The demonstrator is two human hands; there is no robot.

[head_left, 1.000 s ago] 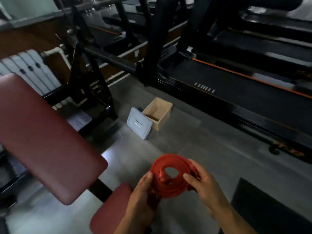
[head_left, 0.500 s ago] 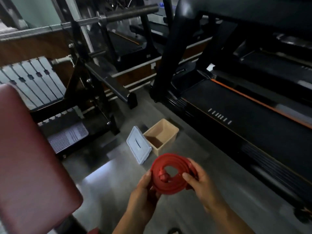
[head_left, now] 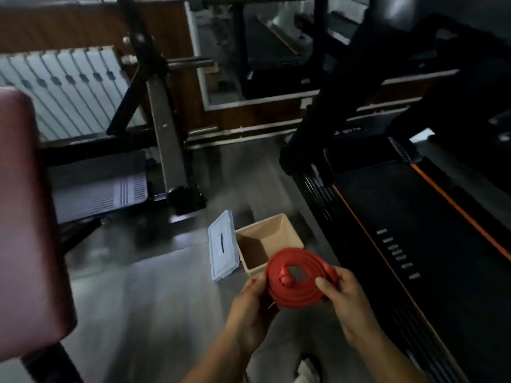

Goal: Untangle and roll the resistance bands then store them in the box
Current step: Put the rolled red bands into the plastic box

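Note:
A red resistance band [head_left: 300,286], rolled into a flat coil with a knot near its centre, sits between both my hands. My left hand [head_left: 253,305] grips the coil's left edge, thumb on top. My right hand [head_left: 344,297] holds the right edge, thumb pressed on the coil. Just beyond the coil, an open beige box [head_left: 266,239] stands on the grey floor, and its near right corner is hidden by the band. The box's light blue lid [head_left: 222,246] lies flat against its left side.
A dark red padded bench [head_left: 27,217] fills the left. A black treadmill with an orange stripe [head_left: 414,230] runs along the right. A black rack frame [head_left: 168,150] and a white radiator [head_left: 63,89] stand behind the box. A shoe [head_left: 308,369] shows at the bottom.
The view has swung and closed in on the box, which now lies just past the coil. Both hands keep the same hold on the red band.

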